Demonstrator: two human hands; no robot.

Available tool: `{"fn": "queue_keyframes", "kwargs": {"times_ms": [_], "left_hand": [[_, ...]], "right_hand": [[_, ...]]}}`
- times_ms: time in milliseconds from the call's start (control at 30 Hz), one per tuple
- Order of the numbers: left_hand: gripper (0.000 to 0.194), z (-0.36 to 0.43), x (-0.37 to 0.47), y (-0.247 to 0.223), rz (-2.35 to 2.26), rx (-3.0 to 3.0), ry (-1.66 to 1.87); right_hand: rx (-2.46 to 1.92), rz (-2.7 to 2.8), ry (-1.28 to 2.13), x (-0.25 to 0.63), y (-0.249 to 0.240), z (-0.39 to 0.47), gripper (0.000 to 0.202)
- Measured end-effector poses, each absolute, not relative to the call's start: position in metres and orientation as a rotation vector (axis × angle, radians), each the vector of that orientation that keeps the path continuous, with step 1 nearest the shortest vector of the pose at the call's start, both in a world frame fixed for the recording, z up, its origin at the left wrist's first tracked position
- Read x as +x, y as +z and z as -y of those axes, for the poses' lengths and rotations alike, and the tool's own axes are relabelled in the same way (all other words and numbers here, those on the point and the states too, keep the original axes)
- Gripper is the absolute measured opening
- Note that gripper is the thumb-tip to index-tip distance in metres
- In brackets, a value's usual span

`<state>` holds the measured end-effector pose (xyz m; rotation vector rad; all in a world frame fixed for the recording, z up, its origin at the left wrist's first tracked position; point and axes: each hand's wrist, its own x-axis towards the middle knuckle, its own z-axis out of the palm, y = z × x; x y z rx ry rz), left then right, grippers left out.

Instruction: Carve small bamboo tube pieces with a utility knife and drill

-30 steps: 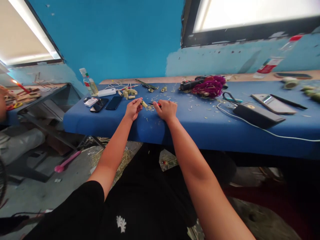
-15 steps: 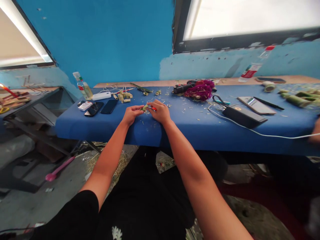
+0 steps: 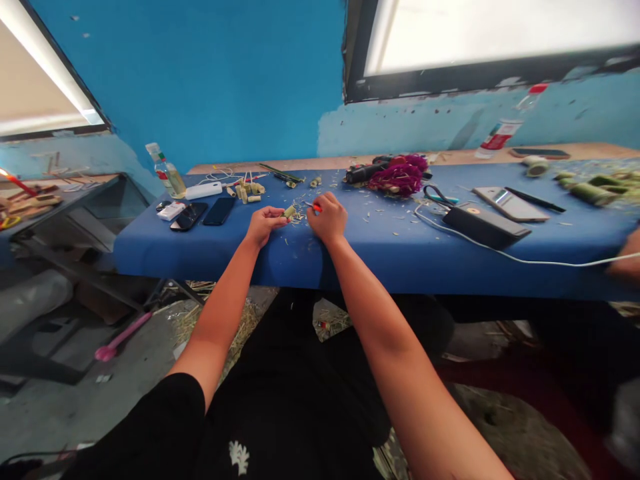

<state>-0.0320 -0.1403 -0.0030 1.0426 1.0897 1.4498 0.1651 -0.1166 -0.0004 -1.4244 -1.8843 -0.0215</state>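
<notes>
My left hand (image 3: 265, 225) is closed around a short green bamboo piece (image 3: 289, 212), whose end sticks out past the fingertips to the right. In my right hand (image 3: 329, 218) is a small red-handled knife (image 3: 317, 208), its thin metal end pointing left toward the bamboo. A narrow gap separates that tip from the bamboo. Pale shavings (image 3: 298, 217) lie just below and beside the two hands on the blue-covered table (image 3: 295, 263). Most of the knife's handle is hidden in my right fist.
Short bamboo pieces (image 3: 245, 193) lie behind my left hand, near two dark phones (image 3: 219, 211). A purple fibre bundle (image 3: 400, 176) lies back right. Farther right are a black power bank (image 3: 485, 227) with a white cable and another person's hand (image 3: 626, 259).
My right hand has drawn back slightly to the right, taking the knife off the bamboo. The left hand stays nearly in place, and more of the bamboo piece shows.
</notes>
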Motion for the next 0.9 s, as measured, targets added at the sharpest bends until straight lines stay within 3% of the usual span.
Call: {"fn": "queue_keyframes", "kwargs": {"times_ms": [200,367,600,900], "left_hand": [[0.032,0.141,-0.032,0.000,-1.020,0.992,1.466],[0.023,0.141,-0.031,0.000,-0.965,0.977,1.479],[0.033,0.140,-0.032,-0.003,-1.007,0.986,1.450],[0.020,0.137,-0.028,-0.003,-1.024,0.983,1.484]], "right_hand": [[-1.437,2.035,-0.103,0.160,0.000,0.120,0.046],[-1.383,2.233,-0.124,0.158,0.006,0.127,0.050],[-1.361,2.369,-0.141,0.160,0.011,0.131,0.051],[-1.421,2.259,-0.129,0.157,0.009,0.130,0.050]]}}
